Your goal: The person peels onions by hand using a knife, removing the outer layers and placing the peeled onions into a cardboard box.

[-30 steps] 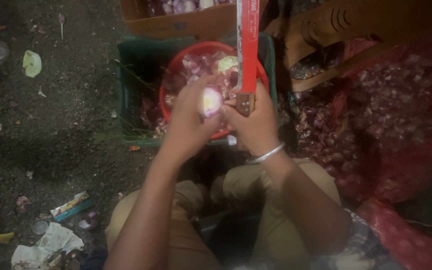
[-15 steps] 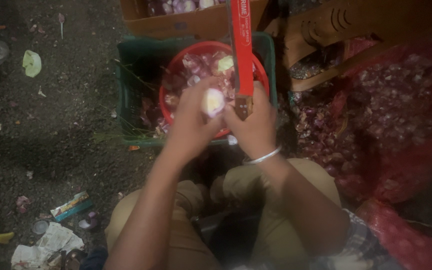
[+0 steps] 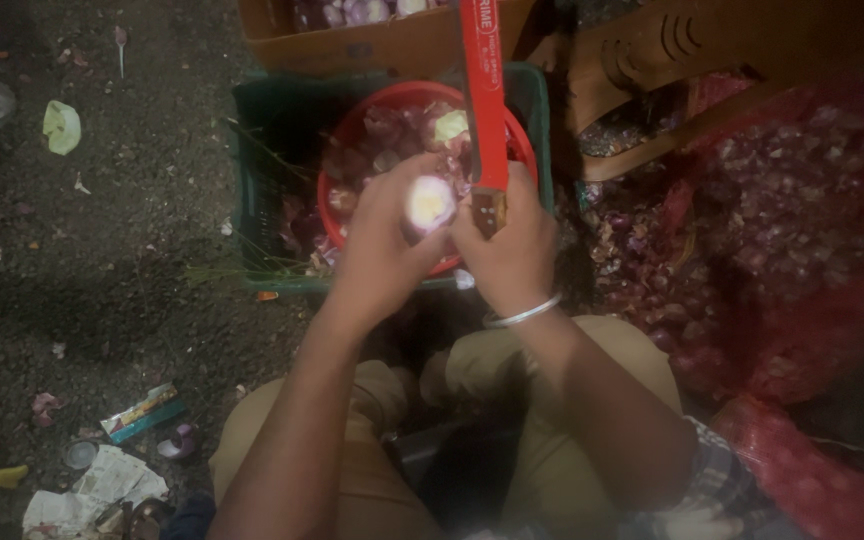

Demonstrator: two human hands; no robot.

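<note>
Two knees in tan trousers are seen nearest the camera, with both forearms stretched forward between them. Bare, dark ground lies open to the left, littered only with scraps; to the right the room is closed off by a red mesh sack [image 3: 802, 230] heaped with onions. One silver bangle [image 3: 524, 314] is worn on the right wrist. The left hand [image 3: 384, 250] is clenched around one peeled onion [image 3: 429, 203], which is held at the fingertips, its pale cut face turned up. The right hand [image 3: 510, 250] is closed on the wooden handle of one knife [image 3: 483, 100], whose red-sleeved blade points away; the handle is just beside the onion. Beneath both hands, one red bowl [image 3: 372, 110] of peelings is set inside one green crate [image 3: 262, 180]. Farthest off, one cardboard box [image 3: 352, 45] of onions is seen.
</note>
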